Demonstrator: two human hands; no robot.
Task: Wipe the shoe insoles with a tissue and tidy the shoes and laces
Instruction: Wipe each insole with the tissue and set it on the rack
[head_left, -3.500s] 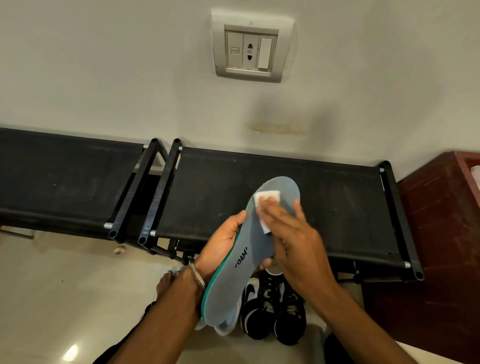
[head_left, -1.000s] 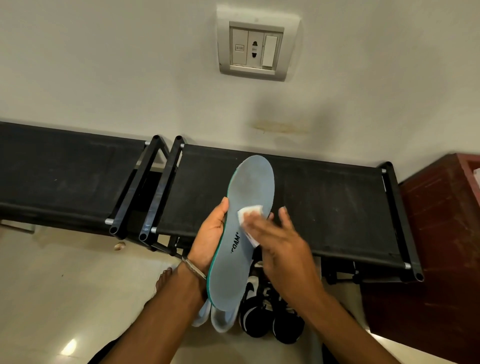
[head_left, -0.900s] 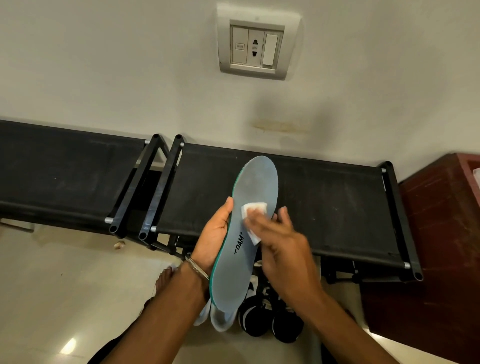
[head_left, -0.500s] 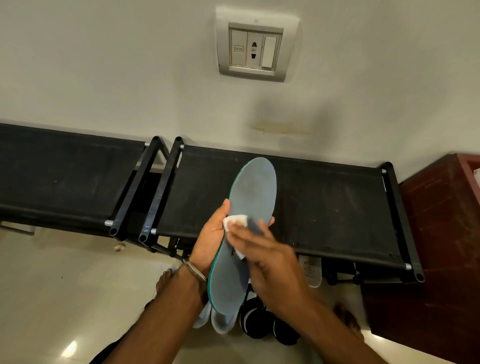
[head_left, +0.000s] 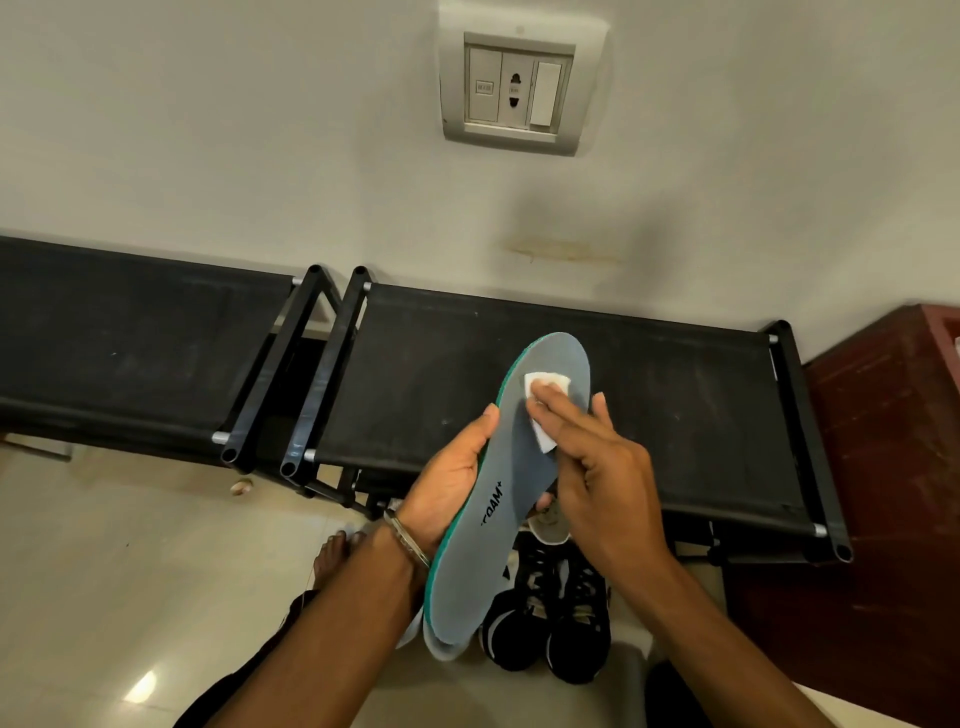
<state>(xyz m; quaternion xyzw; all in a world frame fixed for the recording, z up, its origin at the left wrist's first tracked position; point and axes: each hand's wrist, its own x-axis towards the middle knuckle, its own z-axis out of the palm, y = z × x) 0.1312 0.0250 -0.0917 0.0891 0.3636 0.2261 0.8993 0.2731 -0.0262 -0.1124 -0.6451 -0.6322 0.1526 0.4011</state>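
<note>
The left hand (head_left: 447, 483) is gripping the grey insole (head_left: 511, 488) at its middle, thumb lying along the near green edge and fingertips curling round the far edge, so the toe end is rising above this grip and the heel end is hanging below the wrist. The right hand (head_left: 597, 467) is pressing a small folded white tissue (head_left: 545, 400) onto the insole's upper part with nearly straight fingers; the tissue is lying just above the left grip, near the toe. The insole is showing a grey top, a teal rim and black lettering near its middle. Below both hands, a pair of black shoes (head_left: 550, 623) is sitting on the floor in front of the table (head_left: 675, 389).
</note>
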